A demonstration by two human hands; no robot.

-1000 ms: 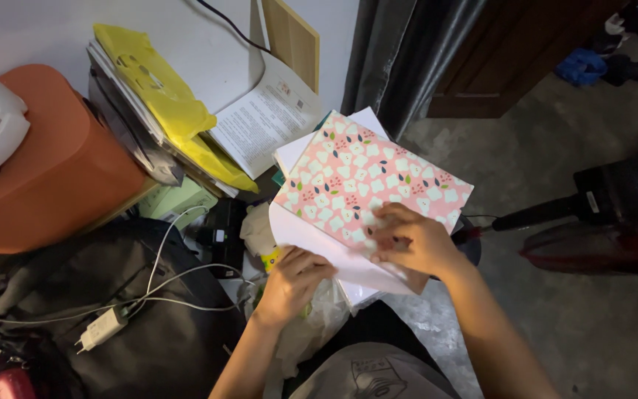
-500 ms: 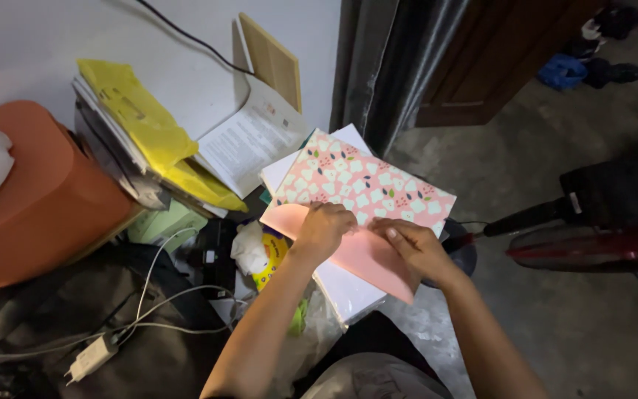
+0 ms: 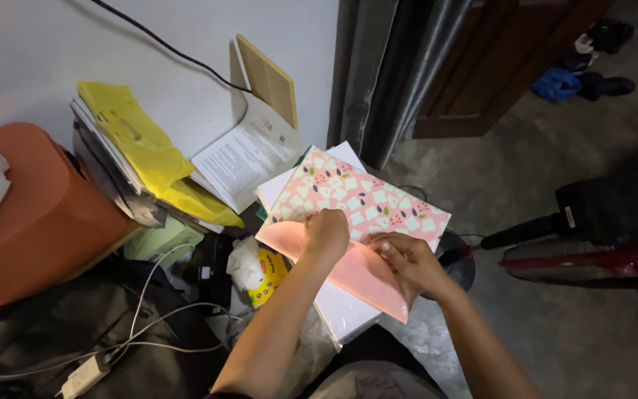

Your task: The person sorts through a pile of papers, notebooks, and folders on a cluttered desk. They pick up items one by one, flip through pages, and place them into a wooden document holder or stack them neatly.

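At the centre of the frame, the left hand [image 3: 326, 230] and right hand [image 3: 406, 260] are pinching a thin pink sheet of paper with a white flower pattern [image 3: 363, 203], fingers seemingly clamped on its folded-over lower edge above a white paper stack [image 3: 345, 307]. It is looking light, floppy and easily creased, best gripped at the edges. Since half a second ago, the fold is reaching further left.

The pink sheet [image 3: 363, 277] in my grip is smooth matt paper; the floor [image 3: 555, 325] looks like rough concrete.
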